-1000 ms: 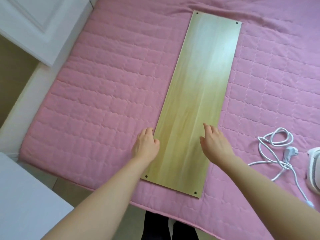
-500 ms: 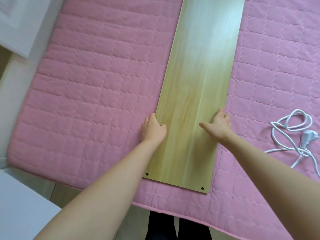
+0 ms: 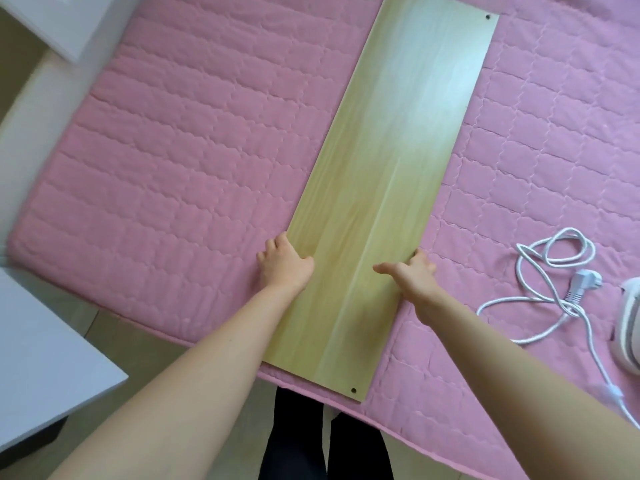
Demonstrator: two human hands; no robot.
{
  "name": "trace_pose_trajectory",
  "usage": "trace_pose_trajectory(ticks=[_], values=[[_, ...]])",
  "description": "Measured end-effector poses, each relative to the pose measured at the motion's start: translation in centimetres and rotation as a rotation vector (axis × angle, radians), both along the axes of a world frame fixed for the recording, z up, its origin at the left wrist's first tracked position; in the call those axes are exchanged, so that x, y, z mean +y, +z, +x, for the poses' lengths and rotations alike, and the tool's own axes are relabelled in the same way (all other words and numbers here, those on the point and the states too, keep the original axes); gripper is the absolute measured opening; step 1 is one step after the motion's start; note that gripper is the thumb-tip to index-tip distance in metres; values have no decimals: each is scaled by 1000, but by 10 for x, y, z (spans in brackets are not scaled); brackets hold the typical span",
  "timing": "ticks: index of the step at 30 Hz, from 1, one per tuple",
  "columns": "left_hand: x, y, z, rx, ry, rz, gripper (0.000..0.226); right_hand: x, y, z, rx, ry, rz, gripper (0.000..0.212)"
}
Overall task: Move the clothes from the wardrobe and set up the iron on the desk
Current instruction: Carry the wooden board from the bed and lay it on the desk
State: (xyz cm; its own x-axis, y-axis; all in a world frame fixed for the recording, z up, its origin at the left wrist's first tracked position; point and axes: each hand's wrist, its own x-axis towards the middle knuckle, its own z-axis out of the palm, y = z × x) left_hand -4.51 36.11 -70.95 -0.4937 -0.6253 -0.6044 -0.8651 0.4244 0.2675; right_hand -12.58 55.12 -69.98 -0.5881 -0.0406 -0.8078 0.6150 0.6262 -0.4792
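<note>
Gripping a long wooden board (image 3: 388, 188) by both long edges, flat on the bed.

- White furniture corner (image 3: 45, 368): lower left, off the bed, beside the floor.
- Pink quilted bed cover (image 3: 180, 161): carries everything listed; board laid lengthwise, near end reaching the bed's front edge.
- Left hand (image 3: 284, 266): fingers curled over the board's left edge, thumb on top.
- Right hand (image 3: 414, 277): fingers hooked over the right edge, thumb stretched out across the top face.
- White power cord (image 3: 550, 268): loose coil with plug, on the cover, well apart from the board.
- Iron (image 3: 628, 323): only a pale sliver at the right border; attitude not readable.

Step in hand, by judgement: positioning the board as an ironing base, ahead of setting up the iron. No clothes in view.

Next move calls for: an even two-handed slide or lift, keeping the board level and clear of the cord.
</note>
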Motion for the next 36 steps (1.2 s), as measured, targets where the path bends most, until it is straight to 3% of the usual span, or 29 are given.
trace_pose_trajectory(ticks=[7,14,17,21,24,28,31,32,34,36], values=[[6,9,80,-48,86,7,66,11,9,76,-144,8,6,79],[8,11,162,-241,17,61,79,26,18,154,-302,67,14,62],[8,10,178,-256,-30,58,74,27,9,165,-337,37,4,59],[6,11,169,-246,-121,-45,56,32,-18,148,-338,61,-12,75],[2,13,140,-176,-239,-122,51,25,-14,109,-272,35,-22,47],[-7,6,95,-64,-209,-17,62,11,9,61,-156,-9,8,10],[-15,-1,68,-26,-112,29,61,6,11,53,-178,-21,13,8],[-18,-4,64,-32,-70,41,59,2,11,55,-171,4,32,15],[-23,-8,62,-39,-24,55,57,-1,2,60,-165,79,105,53],[-30,-13,66,-30,15,76,54,0,-8,67,-177,115,121,74]])
